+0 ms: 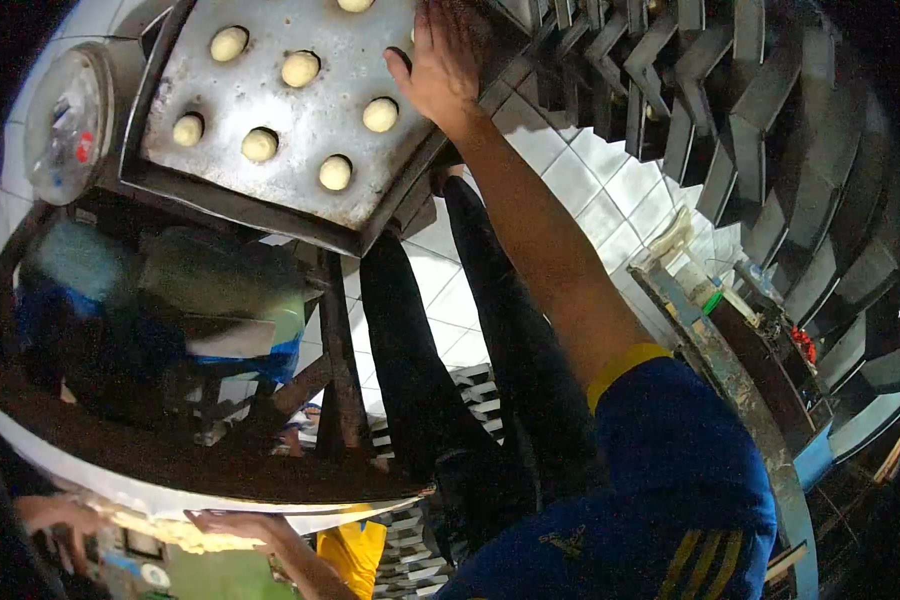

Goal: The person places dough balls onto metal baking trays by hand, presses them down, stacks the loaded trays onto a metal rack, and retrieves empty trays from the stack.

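Observation:
My right hand (445, 65) lies palm down over the right side of a metal baking tray (230, 175), fingers stretched out and thumb apart. The edge of a dough ball shows beside the thumb, partly hidden under the hand. Several pale round dough balls stand spaced apart on the tray, among them a ball (380, 114) close to my wrist and a ball (300, 69) farther left. My left hand is outside the picture.
A round clear-lidded container (70, 125) stands left of the tray. Dark angled metal racks (760, 110) line the right side. Lower left, another person's hand (235, 525) is near pale dough (165, 530) beside a white table edge (300, 515). White floor tiles (450, 310) show between.

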`<state>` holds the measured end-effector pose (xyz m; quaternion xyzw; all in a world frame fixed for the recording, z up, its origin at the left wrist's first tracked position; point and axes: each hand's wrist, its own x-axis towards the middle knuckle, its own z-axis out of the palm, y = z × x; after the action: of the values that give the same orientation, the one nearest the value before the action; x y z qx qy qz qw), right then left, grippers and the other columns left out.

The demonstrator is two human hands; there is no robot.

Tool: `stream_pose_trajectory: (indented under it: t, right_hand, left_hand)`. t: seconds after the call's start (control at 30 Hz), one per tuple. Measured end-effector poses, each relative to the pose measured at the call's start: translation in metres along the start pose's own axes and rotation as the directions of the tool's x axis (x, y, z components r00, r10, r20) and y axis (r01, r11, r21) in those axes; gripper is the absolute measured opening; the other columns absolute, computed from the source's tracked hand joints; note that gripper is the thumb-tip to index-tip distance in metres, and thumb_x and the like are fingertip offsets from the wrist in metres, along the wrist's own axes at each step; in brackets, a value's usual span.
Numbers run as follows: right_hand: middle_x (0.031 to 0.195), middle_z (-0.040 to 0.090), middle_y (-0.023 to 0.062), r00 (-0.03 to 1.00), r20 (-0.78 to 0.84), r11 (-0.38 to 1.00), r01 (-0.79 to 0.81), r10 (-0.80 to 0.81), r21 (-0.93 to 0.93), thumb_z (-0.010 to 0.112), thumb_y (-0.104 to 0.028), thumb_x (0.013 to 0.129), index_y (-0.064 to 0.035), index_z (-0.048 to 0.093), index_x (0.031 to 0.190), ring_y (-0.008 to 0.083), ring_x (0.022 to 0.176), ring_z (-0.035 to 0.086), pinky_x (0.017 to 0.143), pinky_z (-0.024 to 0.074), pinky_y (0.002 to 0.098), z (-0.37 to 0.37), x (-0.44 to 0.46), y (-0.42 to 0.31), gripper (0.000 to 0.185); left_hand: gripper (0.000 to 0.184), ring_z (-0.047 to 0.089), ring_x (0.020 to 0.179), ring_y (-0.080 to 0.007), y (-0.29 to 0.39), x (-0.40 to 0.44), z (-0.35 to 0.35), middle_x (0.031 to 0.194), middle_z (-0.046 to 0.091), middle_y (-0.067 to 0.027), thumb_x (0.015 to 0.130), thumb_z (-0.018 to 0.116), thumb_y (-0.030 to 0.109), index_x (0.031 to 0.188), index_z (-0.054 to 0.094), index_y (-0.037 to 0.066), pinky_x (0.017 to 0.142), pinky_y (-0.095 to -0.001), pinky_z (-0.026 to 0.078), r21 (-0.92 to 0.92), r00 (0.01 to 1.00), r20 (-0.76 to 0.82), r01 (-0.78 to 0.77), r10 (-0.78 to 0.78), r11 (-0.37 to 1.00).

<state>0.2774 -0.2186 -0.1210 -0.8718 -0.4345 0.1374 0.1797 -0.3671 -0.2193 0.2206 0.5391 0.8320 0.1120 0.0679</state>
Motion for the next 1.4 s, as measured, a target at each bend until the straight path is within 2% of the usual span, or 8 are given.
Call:
stream_pose_trajectory:
  t: [0.53,0.77,0.93,1.07,1.17,1.33,1.37,1.4]
  right_hand:
    - [0.179,0.026,0.0291,0.986,0.007,0.973,-0.166,0.169,-0.162,0.055,-0.036,0.115,0.0011,0.03,0.173,0.0472,0.164,0.026,0.136,0.0199,0.0529,-0.01,0.014,-0.025,0.074]
    - [0.158,0.05,0.0329,0.888,-0.446,0.99,-0.055,0.109,0.133,0.064,-0.029,0.11,0.0002,0.052,0.155,0.0501,0.149,0.045,0.127,0.0312,0.0598,-0.018,-0.02,-0.016,0.054]
    - [0.148,0.059,0.0198,0.663,0.075,0.354,-0.488,0.745,0.797,0.061,-0.041,0.112,0.0023,0.056,0.15,0.0341,0.14,0.051,0.12,0.0393,0.0487,-0.001,-0.152,-0.005,0.057]
    - [0.13,0.065,0.0118,0.703,0.18,0.323,-0.518,0.688,0.792,0.068,-0.039,0.107,-0.0016,0.062,0.142,0.0285,0.126,0.057,0.111,0.0463,0.0462,0.028,-0.17,-0.028,0.052]
    - [0.122,0.068,0.0074,0.492,0.579,-0.245,-0.586,0.65,0.772,0.076,-0.028,0.1,-0.0059,0.068,0.133,0.0267,0.112,0.064,0.098,0.0539,0.0442,0.082,-0.162,-0.025,0.041]
    - [0.113,0.07,0.0068,0.466,0.775,-0.6,-0.496,0.426,0.628,0.068,-0.01,0.089,-0.008,0.067,0.121,0.0283,0.111,0.069,0.101,0.0572,0.044,0.053,-0.166,-0.031,0.032]
    - [0.106,0.065,0.0073,0.451,0.681,-0.44,-0.531,0.577,0.724,0.074,-0.019,0.091,-0.0092,0.071,0.12,0.0209,0.096,0.065,0.077,0.0571,0.0374,0.02,-0.158,-0.065,0.031]
    - [0.113,0.063,0.0033,0.529,0.575,-0.297,-0.52,0.624,0.801,0.07,-0.001,0.079,-0.0118,0.064,0.125,0.0231,0.11,0.06,0.094,0.0521,0.0397,-0.007,-0.155,-0.07,0.048]
  left_hand:
    - [0.07,0.052,0.14,-0.0462,-0.003,0.001,-0.001,0.16,0.044,-0.0296,0.116,0.035,0.057,0.167,0.041,0.01,0.118,-0.0634,0.044,0.063,0.999,-0.036,0.021,-0.019,0.998]
    - [0.068,0.049,0.147,-0.0468,0.0,0.0,0.004,0.163,0.043,-0.0286,0.119,0.028,0.058,0.167,0.044,0.012,0.121,-0.0644,0.041,0.239,0.997,-0.057,0.061,-0.049,0.969]
    - [0.071,0.046,0.15,-0.0484,0.028,-0.005,0.006,0.162,0.043,-0.0301,0.118,0.028,0.061,0.166,0.044,0.012,0.122,-0.0664,0.039,0.146,0.982,-0.067,0.184,-0.176,0.972]
    - [0.069,0.051,0.141,-0.0485,0.011,-0.002,0.007,0.158,0.046,-0.0312,0.118,0.031,0.059,0.166,0.045,0.012,0.116,-0.0654,0.043,0.214,0.993,-0.083,0.102,-0.086,0.972]
    - [0.065,0.052,0.138,-0.0486,0.018,-0.006,0.009,0.153,0.049,-0.0321,0.119,0.033,0.052,0.165,0.046,0.009,0.113,-0.0652,0.044,0.199,0.993,-0.084,0.099,-0.083,0.975]
    - [0.088,0.053,0.136,-0.0491,0.022,-0.009,0.015,0.157,0.048,-0.0309,0.111,0.027,0.078,0.165,0.046,0.01,0.105,-0.071,0.046,0.192,0.992,-0.102,0.092,-0.074,0.977]
    - [0.089,0.052,0.139,-0.0491,0.023,-0.01,0.016,0.16,0.046,-0.0294,0.111,0.026,0.079,0.165,0.046,0.011,0.106,-0.0718,0.045,0.217,0.986,-0.113,0.143,-0.121,0.966]
    - [0.09,0.05,0.142,-0.0491,0.026,-0.011,0.018,0.163,0.045,-0.0279,0.11,0.026,0.081,0.165,0.046,0.012,0.107,-0.0727,0.045,0.231,0.978,-0.122,0.191,-0.167,0.954]
